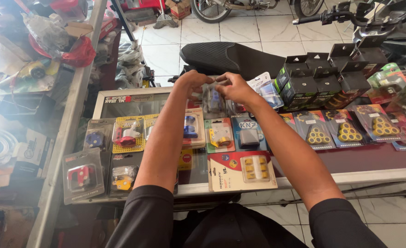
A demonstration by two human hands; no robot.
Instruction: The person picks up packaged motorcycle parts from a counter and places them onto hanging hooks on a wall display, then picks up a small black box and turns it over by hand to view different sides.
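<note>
Fingers of both hands pinch a small clear packet (213, 98) by its top corners, the left hand (191, 81) at about ten o'clock of it and the right hand (234, 88) at two o'clock, each closed lightly on the plastic. The packet hangs above the far middle of the counter (377, 158), over the rows of carded parts. To handle it well, I judge the grip should stay at the edges so the thin plastic does not crumple, and the packet should be kept level and clear of the black boxes (304, 82) at three o'clock. It looks see-through and glossy, with a blue and dark part inside; finer detail is blurred.
</note>
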